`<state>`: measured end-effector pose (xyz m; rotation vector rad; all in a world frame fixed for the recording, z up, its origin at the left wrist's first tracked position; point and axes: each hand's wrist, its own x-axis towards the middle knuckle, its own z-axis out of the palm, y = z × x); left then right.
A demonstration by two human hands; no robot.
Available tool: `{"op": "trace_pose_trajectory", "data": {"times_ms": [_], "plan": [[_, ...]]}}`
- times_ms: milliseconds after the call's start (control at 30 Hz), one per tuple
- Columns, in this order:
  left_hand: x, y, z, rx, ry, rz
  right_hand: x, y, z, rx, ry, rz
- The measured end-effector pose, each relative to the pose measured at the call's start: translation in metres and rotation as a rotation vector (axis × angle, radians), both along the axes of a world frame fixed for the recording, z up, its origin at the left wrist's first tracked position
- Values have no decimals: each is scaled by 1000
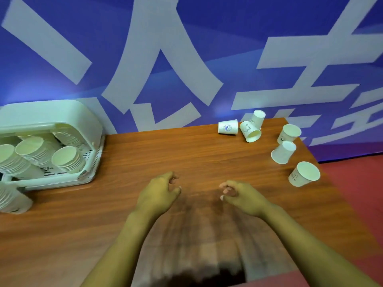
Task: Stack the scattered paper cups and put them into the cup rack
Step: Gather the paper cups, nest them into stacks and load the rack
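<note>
Wood-grain table (186,154) — left hand (159,193), right hand (242,195) loosely curled, empty; paper cups (287,152) scattered.

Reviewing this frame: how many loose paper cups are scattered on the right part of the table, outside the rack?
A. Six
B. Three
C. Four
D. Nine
A. Six single paper cups lie loose at the table's far right: three clustered by the wall, and three along the right edge. The cup rack at left holds only stacked cups.
</note>
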<state>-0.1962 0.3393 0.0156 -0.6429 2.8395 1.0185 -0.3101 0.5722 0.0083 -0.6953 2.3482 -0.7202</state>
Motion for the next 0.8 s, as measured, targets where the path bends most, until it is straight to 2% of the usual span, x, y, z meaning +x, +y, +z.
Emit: {"op": "trace_pose_trajectory", "data": {"times_ms": [333, 567, 800], "plan": [[-73, 58, -5, 117, 39, -150, -58, 70, 6, 147, 52, -75], [-110, 92, 0, 88, -32, -43, -125, 118, 4, 141, 126, -45], [-181, 182, -8, 66, -94, -93, -184, 191, -2, 259, 285, 31]]}}
